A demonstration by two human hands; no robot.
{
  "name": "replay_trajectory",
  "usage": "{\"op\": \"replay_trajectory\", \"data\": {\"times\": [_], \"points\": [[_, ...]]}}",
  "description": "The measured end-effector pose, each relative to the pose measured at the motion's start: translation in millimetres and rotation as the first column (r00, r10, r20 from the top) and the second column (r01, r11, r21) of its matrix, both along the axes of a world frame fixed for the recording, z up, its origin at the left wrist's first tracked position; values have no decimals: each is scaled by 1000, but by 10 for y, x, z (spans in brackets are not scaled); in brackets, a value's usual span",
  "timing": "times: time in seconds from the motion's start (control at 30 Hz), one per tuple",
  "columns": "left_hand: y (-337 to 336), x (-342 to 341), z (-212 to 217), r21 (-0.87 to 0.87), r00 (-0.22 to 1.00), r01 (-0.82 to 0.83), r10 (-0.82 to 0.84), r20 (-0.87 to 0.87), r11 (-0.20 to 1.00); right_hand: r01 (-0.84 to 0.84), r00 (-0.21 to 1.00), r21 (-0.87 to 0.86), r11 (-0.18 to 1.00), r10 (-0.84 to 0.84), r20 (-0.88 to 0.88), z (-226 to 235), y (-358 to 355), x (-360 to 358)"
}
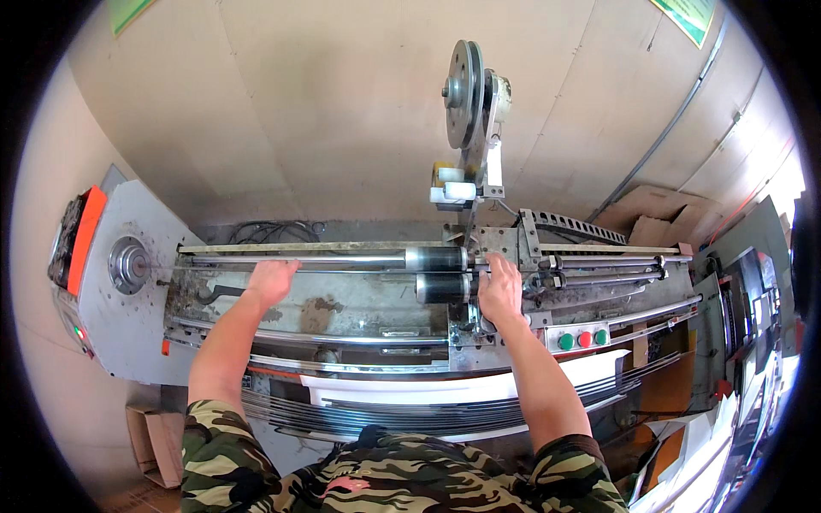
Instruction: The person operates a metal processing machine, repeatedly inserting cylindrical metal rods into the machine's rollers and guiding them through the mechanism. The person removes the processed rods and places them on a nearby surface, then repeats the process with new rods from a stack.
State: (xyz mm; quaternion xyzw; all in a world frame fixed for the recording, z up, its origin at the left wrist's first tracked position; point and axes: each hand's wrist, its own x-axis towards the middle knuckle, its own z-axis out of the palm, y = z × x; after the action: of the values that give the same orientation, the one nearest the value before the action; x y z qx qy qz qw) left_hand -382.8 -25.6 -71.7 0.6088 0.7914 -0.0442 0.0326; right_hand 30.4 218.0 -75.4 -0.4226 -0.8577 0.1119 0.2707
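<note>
The left hand (272, 280) lay flat, fingers released, on the long steel rod (299, 259) at the machine's left. The right hand (499, 289) grasped the carriage (505, 244) beside two dark rollers (438, 274).

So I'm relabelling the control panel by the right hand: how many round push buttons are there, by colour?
Green buttons: 2 (the second)
Red button: 1
Total: 3, in a row on the small panel just right of the right hand.
</note>
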Motion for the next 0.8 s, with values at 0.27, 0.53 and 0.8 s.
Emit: {"op": "replay_trajectory", "data": {"times": [0.27, 0.53, 0.8], "points": [[180, 236, -30, 2, 999, 33, -33, -18, 999, -11, 1000, -7, 1000, 11, -25, 13, 52, 98], [350, 516, 14, 36, 999, 48, -48, -11, 998, -6, 999, 8, 1000, 7, -40, 19, 100, 187], [524, 766, 50, -12, 999, 30, -31, -22, 999, -21, 998, -3, 1000, 21, -62, 72, 177, 303]]}}
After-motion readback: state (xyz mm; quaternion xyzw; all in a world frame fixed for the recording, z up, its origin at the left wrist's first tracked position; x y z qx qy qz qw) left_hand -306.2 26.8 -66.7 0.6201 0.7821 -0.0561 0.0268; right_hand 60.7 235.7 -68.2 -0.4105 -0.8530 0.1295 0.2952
